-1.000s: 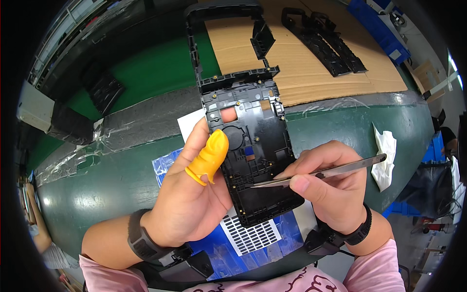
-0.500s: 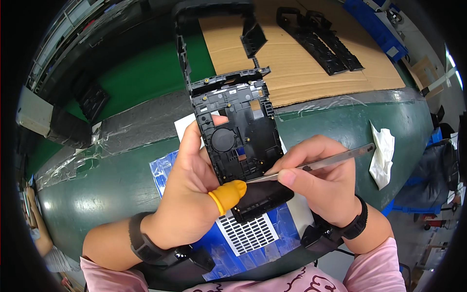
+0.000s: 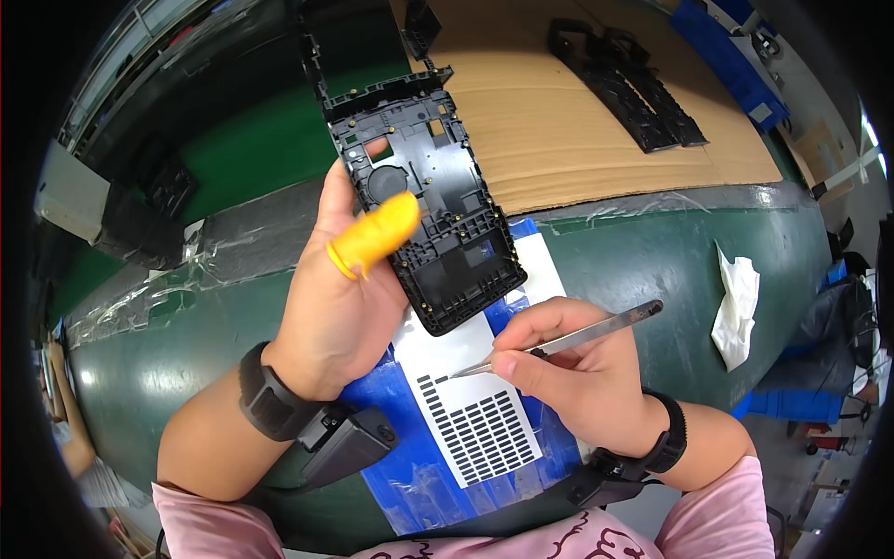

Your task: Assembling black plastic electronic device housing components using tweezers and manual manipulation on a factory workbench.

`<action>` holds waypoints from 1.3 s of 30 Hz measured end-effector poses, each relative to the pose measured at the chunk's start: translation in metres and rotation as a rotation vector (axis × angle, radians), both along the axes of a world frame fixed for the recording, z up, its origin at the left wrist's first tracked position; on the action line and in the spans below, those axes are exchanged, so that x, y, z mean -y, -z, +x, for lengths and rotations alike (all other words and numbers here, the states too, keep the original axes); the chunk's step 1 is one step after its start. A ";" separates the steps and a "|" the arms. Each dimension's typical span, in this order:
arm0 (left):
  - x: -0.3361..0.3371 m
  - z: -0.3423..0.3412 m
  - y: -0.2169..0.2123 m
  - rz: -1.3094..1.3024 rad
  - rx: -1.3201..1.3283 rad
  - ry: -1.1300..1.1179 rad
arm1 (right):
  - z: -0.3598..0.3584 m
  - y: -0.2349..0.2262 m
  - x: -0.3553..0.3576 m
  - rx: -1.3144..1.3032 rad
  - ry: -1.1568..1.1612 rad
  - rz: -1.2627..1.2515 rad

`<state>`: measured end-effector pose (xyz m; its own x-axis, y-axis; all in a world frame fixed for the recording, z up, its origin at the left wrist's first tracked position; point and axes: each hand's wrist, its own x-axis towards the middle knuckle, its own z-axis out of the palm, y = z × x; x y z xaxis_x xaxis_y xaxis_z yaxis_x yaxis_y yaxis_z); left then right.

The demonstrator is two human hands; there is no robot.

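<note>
My left hand grips a black plastic device housing by its left side, tilted up with its ribbed inner face toward me. A yellow finger cot covers that hand's thumb, which lies over the housing. In my right hand, a pair of metal tweezers is pinched between thumb and fingers. The tweezer tips are at a white sheet of small black rectangular stickers, by the upper rows. Whether the tips hold a sticker is too small to tell.
Under the sheet lies a blue plastic-covered pad on the green table. Black plastic parts rest on cardboard at the far right. A crumpled white tissue lies to the right; blue bins stand beyond.
The housing has moved up and left in my left hand, uncovering more of the sticker sheet. My right hand has brought the tweezers down from the housing to the sheet.
</note>
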<state>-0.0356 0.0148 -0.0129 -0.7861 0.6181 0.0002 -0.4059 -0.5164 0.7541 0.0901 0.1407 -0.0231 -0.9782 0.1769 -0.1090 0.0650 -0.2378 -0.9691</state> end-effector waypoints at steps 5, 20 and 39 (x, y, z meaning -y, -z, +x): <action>0.000 -0.002 0.003 0.018 0.079 0.002 | 0.000 0.002 0.001 0.017 -0.011 0.025; -0.001 0.001 0.006 0.027 0.113 0.049 | -0.001 0.002 0.002 0.037 -0.025 0.028; 0.003 0.038 -0.010 0.041 0.252 0.290 | 0.001 -0.020 -0.033 -0.258 0.085 -0.020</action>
<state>0.0023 0.0120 -0.0030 -0.5568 0.8185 -0.1412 -0.7095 -0.3803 0.5932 0.0915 0.1739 -0.0035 -0.9557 0.2600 0.1380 -0.2049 -0.2511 -0.9460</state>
